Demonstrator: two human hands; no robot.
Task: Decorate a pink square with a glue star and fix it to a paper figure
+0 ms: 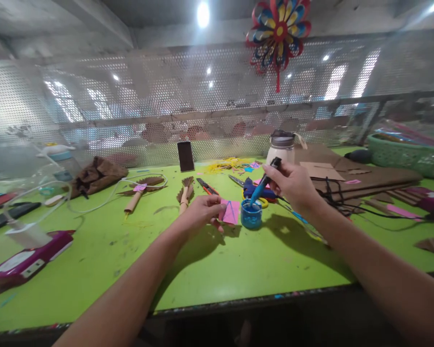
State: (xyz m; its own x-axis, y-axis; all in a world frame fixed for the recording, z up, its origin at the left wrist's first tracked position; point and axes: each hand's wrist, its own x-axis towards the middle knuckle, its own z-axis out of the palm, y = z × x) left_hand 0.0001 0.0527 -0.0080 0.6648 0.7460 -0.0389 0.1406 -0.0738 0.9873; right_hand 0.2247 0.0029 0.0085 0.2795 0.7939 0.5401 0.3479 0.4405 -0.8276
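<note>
My left hand (202,210) is closed on a small folded pink paper (231,212), holding it just above the green table (217,270). My right hand (292,185) grips a dark-handled brush with a blue tip (262,184). The brush tip dips into a small blue pot (251,215) that stands right beside the pink paper. Behind the pot lie scissors with yellow handles (243,185) and a dark blue tool (260,193).
Brown paper feather pieces on rolled sticks (141,189) lie left of centre, and a phone (185,155) stands at the back. A white jar (281,147), brown paper sheets (365,176) and a green basket (405,156) sit right. A magenta box (29,260) lies left.
</note>
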